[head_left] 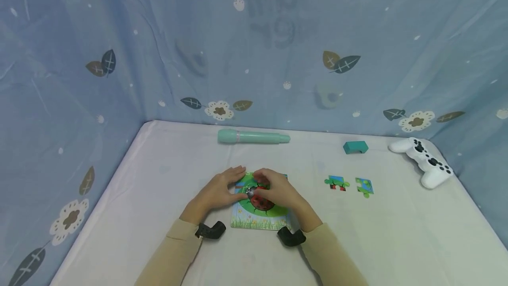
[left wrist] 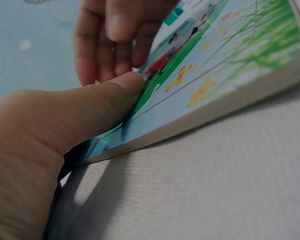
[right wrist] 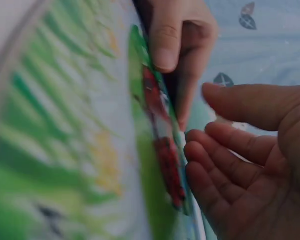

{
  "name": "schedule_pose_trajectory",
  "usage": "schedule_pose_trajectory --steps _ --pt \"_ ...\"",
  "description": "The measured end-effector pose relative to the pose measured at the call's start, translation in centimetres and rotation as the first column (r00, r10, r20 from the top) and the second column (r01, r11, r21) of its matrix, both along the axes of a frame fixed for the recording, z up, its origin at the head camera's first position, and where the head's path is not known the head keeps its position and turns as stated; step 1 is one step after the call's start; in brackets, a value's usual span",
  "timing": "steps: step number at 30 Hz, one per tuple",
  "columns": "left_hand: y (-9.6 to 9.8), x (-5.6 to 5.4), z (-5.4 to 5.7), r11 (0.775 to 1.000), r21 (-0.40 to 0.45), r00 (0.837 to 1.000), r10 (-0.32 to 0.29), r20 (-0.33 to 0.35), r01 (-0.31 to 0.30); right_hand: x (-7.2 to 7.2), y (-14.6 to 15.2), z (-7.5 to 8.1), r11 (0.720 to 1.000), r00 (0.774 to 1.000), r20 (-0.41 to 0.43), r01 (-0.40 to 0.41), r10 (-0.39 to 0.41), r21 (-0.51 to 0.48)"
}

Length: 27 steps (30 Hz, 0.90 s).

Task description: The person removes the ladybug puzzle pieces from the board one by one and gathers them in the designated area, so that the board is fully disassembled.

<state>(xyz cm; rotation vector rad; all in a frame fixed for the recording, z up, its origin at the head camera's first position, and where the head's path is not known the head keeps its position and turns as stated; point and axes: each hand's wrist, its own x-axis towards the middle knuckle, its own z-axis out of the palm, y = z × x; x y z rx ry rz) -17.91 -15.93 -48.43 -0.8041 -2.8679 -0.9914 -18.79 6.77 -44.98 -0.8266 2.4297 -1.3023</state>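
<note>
A ladybug jigsaw puzzle (head_left: 259,221) in a flat board lies in front of me, with a red ladybug on green in its middle and grass along its near edge. My left hand (head_left: 219,190) rests at the board's left side, its thumb (left wrist: 102,102) straight and laid on the picture. My right hand (head_left: 281,190) hovers above the upper part of the puzzle. In the right wrist view its fingers (right wrist: 230,172) are loosely bent with nothing between them and the thumb. The left hand's other fingers are mostly hidden in the left wrist view.
Two loose jigsaw pieces, one with red (head_left: 337,183) and one blue-green (head_left: 364,187), lie right of the board. Behind it is a mint-green tube-shaped object (head_left: 254,137). A teal block (head_left: 355,147) and a white game controller (head_left: 422,162) sit at the back right.
</note>
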Motion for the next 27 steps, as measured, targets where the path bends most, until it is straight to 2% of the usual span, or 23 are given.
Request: schedule_pose_trajectory --steps 6,13,20,27 --pt "0.0 0.2 0.0 1.000 -0.012 1.000 0.014 0.006 -0.014 0.3 -0.4 -0.8 1.000 0.999 -0.030 -0.015 0.015 0.020" --pt "0.2 0.2 0.0 1.000 -0.011 1.000 0.023 0.007 -0.023 0.5 -0.6 -1.4 0.999 0.996 -0.087 0.012 -0.007 0.048" --pt "0.2 0.4 0.0 0.999 -0.002 0.999 0.046 0.013 -0.046 0.5 -0.7 -1.9 1.000 0.994 -0.112 0.017 -0.015 0.011" --pt "0.3 0.4 0.1 0.999 -0.005 0.999 0.051 -0.005 -0.051 0.5 -0.7 -2.0 0.996 0.986 -0.146 0.083 -0.084 -0.009"
